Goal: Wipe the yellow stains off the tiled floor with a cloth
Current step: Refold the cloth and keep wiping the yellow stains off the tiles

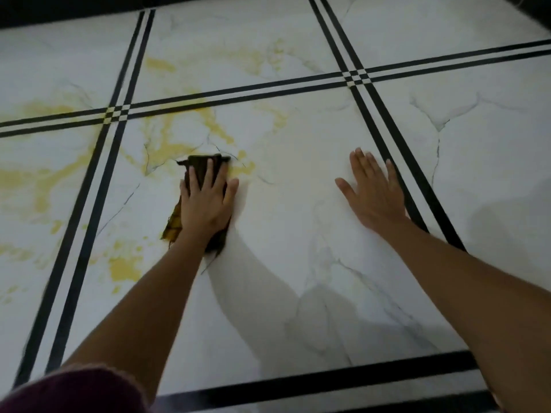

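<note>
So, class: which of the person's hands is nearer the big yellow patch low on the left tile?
Left. The left hand presses the cloth just up and right of that yellow patch; the right hand lies flat far off to its right.

An indoor room with a finished tile floor, most likely in a home, though the view shows too little to be sure. The floor (298, 174) is laid with large glossy white tiles veined like marble, each framed by paired black border lines (354, 76) that cross in small checkered squares. A dark strip (74, 7) runs along the far edge. Yellow stains (167, 138) streak the tiles on the left.
</note>
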